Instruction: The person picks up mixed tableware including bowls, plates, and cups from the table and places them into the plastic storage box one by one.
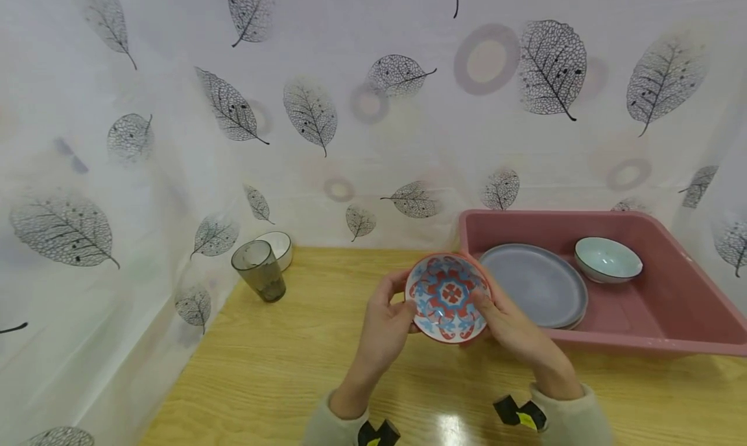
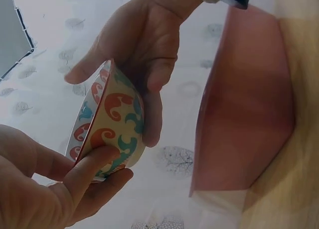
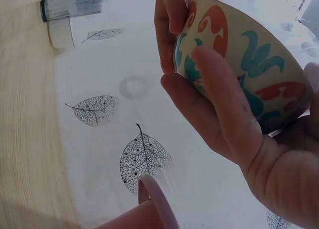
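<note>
A small bowl (image 1: 449,298) with a red rim and a red, blue and white floral pattern is held in the air above the table, its inside tilted toward the head camera. My left hand (image 1: 385,326) grips its left side, thumb by the rim and fingers behind. On the opposite side my right hand (image 1: 522,332) holds the bowl with its thumb over the rim on the inside. The left wrist view shows the bowl's patterned outside (image 2: 119,114) between both hands. In the right wrist view, fingers (image 3: 219,84) lie along its outer wall.
Right of the hands stands a pink basin (image 1: 659,345) with grey plates (image 1: 533,284) and a pale green bowl (image 1: 608,259) inside. A grey tinted glass (image 1: 259,274) and a white bowl (image 1: 283,248) stand at the back left of the wooden table (image 1: 280,368). Leaf-printed sheeting (image 1: 362,141) hangs behind.
</note>
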Tool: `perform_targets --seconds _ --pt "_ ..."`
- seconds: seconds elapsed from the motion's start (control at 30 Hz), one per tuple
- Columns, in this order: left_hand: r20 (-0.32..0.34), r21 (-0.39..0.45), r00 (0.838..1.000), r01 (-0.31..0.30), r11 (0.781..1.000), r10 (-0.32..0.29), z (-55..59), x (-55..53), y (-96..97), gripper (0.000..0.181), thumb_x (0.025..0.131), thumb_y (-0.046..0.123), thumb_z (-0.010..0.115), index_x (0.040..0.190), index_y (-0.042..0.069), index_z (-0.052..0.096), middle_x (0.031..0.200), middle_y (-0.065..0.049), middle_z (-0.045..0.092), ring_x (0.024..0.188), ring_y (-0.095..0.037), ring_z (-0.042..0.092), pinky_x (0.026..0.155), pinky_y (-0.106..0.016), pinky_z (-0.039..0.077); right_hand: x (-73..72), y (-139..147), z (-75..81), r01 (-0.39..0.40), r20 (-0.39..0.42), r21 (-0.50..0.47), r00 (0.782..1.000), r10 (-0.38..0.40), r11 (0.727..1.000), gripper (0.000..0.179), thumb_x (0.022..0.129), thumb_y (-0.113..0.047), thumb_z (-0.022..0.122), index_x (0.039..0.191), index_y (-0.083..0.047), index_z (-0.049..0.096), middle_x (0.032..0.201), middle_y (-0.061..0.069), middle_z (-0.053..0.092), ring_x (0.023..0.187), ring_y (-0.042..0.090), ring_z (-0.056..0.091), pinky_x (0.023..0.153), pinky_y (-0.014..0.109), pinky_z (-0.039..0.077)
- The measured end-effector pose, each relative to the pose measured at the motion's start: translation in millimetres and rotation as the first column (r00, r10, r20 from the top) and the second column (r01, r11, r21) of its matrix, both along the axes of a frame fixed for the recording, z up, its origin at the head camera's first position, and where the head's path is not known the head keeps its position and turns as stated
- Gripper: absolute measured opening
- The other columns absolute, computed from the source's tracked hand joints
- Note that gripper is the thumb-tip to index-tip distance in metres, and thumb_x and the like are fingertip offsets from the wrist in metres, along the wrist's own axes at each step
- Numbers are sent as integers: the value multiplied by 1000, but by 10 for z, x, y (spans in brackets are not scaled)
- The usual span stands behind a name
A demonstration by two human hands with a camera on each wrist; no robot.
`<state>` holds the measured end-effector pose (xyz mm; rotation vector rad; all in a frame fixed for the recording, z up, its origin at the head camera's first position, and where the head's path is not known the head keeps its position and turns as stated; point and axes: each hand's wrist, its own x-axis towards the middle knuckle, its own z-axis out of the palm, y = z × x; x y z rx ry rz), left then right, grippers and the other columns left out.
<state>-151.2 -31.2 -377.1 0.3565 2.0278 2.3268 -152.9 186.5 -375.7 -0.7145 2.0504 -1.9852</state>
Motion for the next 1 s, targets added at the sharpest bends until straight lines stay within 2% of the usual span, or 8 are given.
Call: perform_targets --seconds 0.2,0.37,0.43,0.6,0.73,0.87,1.0 --pt "-15 27 1000 28 999 -28 -19 -10 47 45 96 -8 47 138 7 51 125 -22 50 88 -32 69 68 -31 63 2 49 26 35 109 -4 993 -34 999 58 109 -42 18 160 -20 2 135 38 41 90 27 70 67 53 61" --pt "-30 50 997 77 996 -75 -26 -35 78 38 102 0 46 139 7 52 129 -20 52 96 -33 67 73 -34 63 -9 99 31 107 128 -12 986 -104 994 62 108 -45 17 159 -13 2 131 33 46 96 21 68 73 41 62" --pt "-41 54 995 96 994 -94 -34 -45 89 37 104 3 45 140 7 52 131 -19 52 99 -33 66 74 -35 63 -18 125 28 132 135 -33 983 -127 991 65 108 -45 18 159 -9 1 130 24 50 100 16 66 76 34 62" --pt "-58 48 991 120 992 -117 -60 -60 125 37 105 6 44 141 7 53 134 -17 54 98 -28 65 75 -35 63 -36 186 15 166 185 -101 972 -145 981 71 107 -47 21 157 -3 0 117 0 63 98 11 67 76 30 61" --pt "-53 29 991 121 992 -119 -75 -59 164 36 104 4 45 139 6 54 131 -17 56 98 -27 66 73 -34 63 -51 235 1 200 239 -124 957 -166 972 75 106 -51 23 156 0 2 110 -7 67 95 9 67 74 30 62" --pt "-38 2 990 136 991 -136 -102 -56 206 36 103 1 47 138 4 55 130 -17 58 104 -29 67 74 -32 62 -67 302 -18 247 252 -156 946 -203 956 71 105 -51 24 152 2 12 106 -8 68 94 5 67 76 23 60" --pt "-15 -45 988 155 987 -156 -154 -56 247 34 102 2 49 134 5 58 131 -14 60 110 -31 66 76 -29 62 -87 402 -46 276 236 -235 946 -221 932 56 106 -47 26 142 -5 32 104 -6 69 91 5 67 73 21 59"
